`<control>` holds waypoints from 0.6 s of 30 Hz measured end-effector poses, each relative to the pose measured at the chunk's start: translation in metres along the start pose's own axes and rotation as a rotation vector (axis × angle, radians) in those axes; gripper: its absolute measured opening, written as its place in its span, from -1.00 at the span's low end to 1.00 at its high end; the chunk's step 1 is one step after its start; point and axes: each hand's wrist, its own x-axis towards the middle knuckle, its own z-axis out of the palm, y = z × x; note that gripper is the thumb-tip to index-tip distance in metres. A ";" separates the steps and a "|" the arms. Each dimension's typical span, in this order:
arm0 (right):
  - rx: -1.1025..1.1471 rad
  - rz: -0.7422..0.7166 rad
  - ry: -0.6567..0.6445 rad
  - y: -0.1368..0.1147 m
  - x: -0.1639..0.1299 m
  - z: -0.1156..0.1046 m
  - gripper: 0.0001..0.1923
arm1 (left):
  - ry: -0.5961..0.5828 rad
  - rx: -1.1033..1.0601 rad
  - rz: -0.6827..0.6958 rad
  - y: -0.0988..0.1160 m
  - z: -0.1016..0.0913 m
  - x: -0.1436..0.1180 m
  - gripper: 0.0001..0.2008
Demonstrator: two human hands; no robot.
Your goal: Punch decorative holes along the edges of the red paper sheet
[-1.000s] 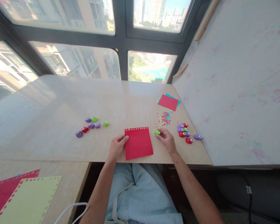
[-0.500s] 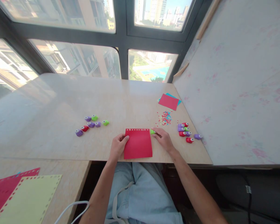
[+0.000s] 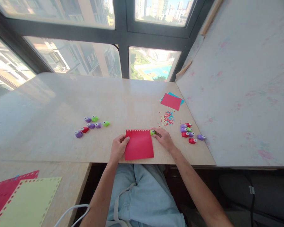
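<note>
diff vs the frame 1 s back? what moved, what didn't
The right hand carried the green punch leftward from beside the red sheet to its top right corner, still gripping it. The left hand stays on the sheet's left edge. Both punch clusters, confetti and far paper stack are unchanged.

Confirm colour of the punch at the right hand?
Green punch, at the red sheet's top corner by the right hand; head view.

high-rise home craft corner: marble window table [image 3: 61, 101], paper punches [image 3: 91, 123], coloured paper [image 3: 171, 101]
</note>
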 end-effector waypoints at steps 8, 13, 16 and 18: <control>-0.161 -0.058 0.024 -0.001 0.000 0.000 -0.69 | 0.000 0.086 0.063 0.000 0.003 0.000 -0.67; -0.227 -0.064 0.028 0.000 0.000 -0.001 -0.69 | 0.004 0.143 0.081 0.002 0.004 -0.002 -0.69; -0.228 -0.058 0.020 0.001 0.000 -0.001 -0.68 | 0.004 0.148 0.078 0.003 0.005 -0.003 -0.69; -0.221 -0.051 0.020 0.002 -0.001 -0.001 -0.68 | 0.005 0.150 0.076 0.004 0.005 -0.004 -0.69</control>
